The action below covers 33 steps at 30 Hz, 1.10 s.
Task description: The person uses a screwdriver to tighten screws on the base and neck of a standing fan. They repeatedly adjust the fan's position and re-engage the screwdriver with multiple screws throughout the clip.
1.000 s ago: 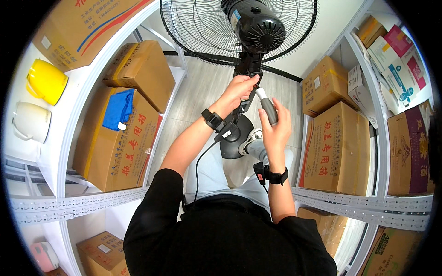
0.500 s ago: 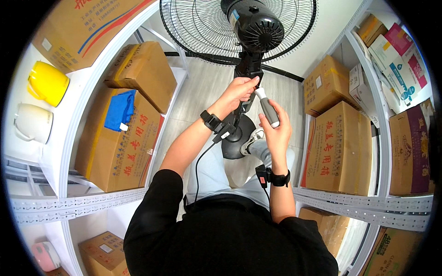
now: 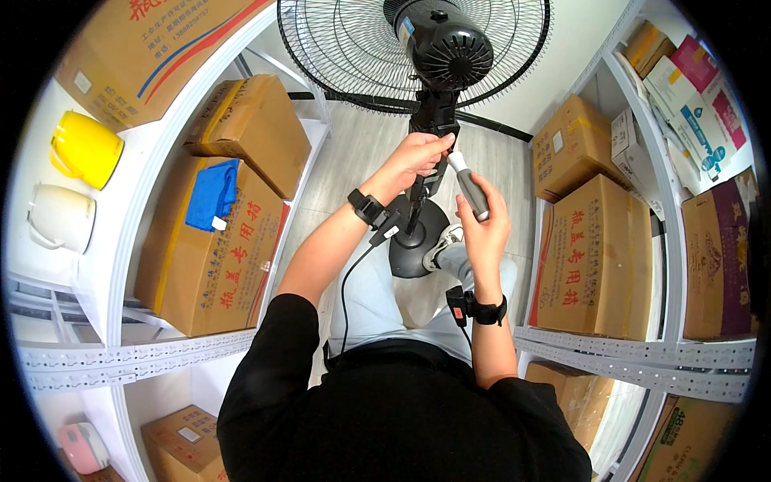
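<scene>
A black pedestal fan [image 3: 451, 60] stands in front of me, its wire guard facing away and its round base [image 3: 419, 241] on the floor between my feet. My right hand [image 3: 488, 223] is closed around the grey grip of a screwdriver [image 3: 467, 185] with a white collar. The screwdriver slants up and left, its end meeting the fan's control housing beside my left fingertips. My left hand [image 3: 419, 155] is at the housing below the motor, thumb and fingers pinched together. Whatever lies between those fingers is hidden.
White metal shelves flank me. On the left are cardboard boxes [image 3: 210, 249], a blue cloth [image 3: 212, 194], a yellow kettle [image 3: 87, 149] and a white kettle [image 3: 63, 218]. On the right are more boxes [image 3: 593, 257]. A wall stands behind the fan.
The view has shifted slightly. My right hand and the screwdriver sit a touch further right; my left hand keeps its pinch at the fan housing.
</scene>
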Each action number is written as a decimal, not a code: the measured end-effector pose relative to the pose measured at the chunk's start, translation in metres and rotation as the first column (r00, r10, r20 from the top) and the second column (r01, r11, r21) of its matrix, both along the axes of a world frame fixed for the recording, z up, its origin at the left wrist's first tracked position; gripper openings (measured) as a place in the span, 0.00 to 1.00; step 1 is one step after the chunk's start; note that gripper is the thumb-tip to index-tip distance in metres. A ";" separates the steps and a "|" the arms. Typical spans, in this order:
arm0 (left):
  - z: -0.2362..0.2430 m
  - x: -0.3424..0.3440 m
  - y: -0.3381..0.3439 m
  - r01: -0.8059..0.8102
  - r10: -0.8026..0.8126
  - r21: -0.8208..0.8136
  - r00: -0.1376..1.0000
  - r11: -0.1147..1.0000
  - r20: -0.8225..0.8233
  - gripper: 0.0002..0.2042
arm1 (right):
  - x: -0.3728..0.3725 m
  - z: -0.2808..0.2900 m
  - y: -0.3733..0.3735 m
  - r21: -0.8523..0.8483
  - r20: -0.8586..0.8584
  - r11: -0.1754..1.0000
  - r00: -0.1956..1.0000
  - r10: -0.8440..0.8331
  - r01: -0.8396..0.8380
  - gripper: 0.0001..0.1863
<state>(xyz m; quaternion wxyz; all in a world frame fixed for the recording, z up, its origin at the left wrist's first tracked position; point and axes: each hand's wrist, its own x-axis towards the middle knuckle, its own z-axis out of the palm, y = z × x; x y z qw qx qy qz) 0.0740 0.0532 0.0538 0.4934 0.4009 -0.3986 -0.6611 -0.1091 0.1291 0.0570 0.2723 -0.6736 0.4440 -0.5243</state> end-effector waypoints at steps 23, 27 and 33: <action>-0.001 0.002 0.003 0.002 -0.003 -0.027 0.999 1.000 -0.038 0.12 | 0.000 0.006 0.001 0.308 0.450 0.927 0.891 0.056 -0.214 0.24; -0.006 0.005 0.000 0.015 -0.019 -0.052 0.996 0.999 -0.084 0.12 | 0.002 0.015 0.005 0.315 0.523 0.912 0.850 0.065 -0.264 0.24; 0.002 -0.002 0.005 0.041 -0.041 -0.004 0.992 0.999 -0.121 0.13 | -0.006 0.009 -0.003 0.405 0.667 0.827 0.745 0.024 -0.389 0.23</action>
